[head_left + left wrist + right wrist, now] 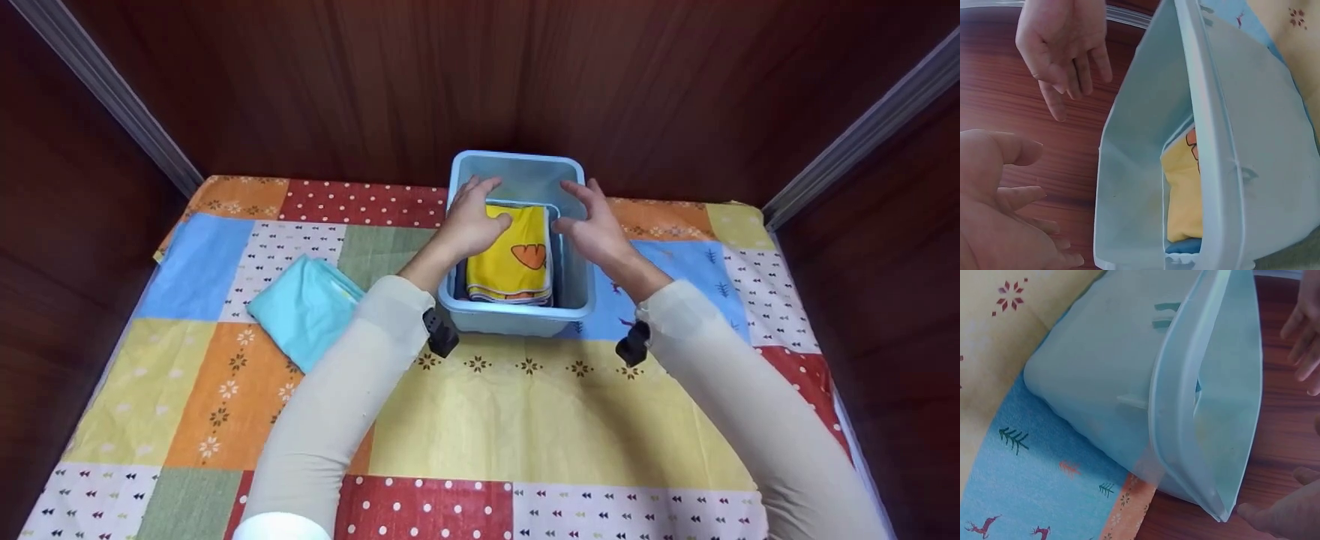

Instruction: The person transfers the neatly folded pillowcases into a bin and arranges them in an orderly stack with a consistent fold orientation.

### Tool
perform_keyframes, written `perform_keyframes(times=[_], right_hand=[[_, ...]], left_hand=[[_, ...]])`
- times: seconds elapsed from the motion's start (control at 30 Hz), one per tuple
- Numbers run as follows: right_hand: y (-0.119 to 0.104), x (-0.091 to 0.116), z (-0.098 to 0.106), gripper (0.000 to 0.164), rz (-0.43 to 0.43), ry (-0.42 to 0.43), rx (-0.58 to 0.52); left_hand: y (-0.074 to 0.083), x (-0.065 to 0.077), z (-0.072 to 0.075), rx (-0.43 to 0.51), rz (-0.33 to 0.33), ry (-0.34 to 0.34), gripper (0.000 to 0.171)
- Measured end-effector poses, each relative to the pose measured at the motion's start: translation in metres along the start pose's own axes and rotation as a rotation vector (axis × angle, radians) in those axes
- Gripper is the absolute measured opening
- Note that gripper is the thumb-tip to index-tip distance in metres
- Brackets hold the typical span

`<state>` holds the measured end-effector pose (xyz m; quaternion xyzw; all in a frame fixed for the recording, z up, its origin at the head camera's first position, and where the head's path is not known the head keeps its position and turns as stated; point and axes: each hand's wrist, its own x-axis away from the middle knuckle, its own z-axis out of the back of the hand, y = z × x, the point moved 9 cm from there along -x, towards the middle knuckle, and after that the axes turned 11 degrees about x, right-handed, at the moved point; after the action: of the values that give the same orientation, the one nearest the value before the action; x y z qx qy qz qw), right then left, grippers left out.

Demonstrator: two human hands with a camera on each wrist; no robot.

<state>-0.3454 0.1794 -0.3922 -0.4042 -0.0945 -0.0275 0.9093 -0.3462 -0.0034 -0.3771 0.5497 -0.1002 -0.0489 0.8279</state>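
A light blue plastic bin stands against the back wall. In it lies a folded yellow cloth with an orange carrot print, atop other folded layers. My left hand hovers over the bin's left side, fingers spread and nothing held. Over the right side is my right hand, also loose and empty, its palm facing the left one. Both hands appear above the bin's opening in the left wrist view. From the right wrist view, the bin's wall hides most of the contents.
A folded turquoise cloth lies on the left, partly covered by my left sleeve. Beneath everything is a patchwork-print tablecloth. Dark wood panels enclose the table at the back and both sides.
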Motion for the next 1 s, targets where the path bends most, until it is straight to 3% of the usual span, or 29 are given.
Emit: perform_keyframes(times=[0.2, 0.43, 0.67, 0.8, 1.0], right_hand=[[0.000, 0.002, 0.003, 0.071, 0.037, -0.018, 0.063], [0.001, 0.007, 0.002, 0.077, 0.104, -0.048, 0.273], [0.002, 0.007, -0.009, 0.081, 0.174, -0.091, 0.452], [0.001, 0.008, -0.010, 0.082, 0.202, -0.073, 0.540], [0.000, 0.008, -0.011, 0.083, 0.202, -0.079, 0.569]], left_hand=[[0.001, 0.001, 0.001, -0.222, -0.051, 0.013, 0.073], [0.000, 0.001, -0.005, -0.473, -0.081, -0.015, 0.084], [-0.006, 0.005, -0.009, -0.663, -0.096, -0.028, 0.082], [-0.010, 0.006, -0.012, -0.717, -0.102, -0.051, 0.082], [-0.013, 0.008, -0.007, -0.687, -0.083, -0.056, 0.083]])
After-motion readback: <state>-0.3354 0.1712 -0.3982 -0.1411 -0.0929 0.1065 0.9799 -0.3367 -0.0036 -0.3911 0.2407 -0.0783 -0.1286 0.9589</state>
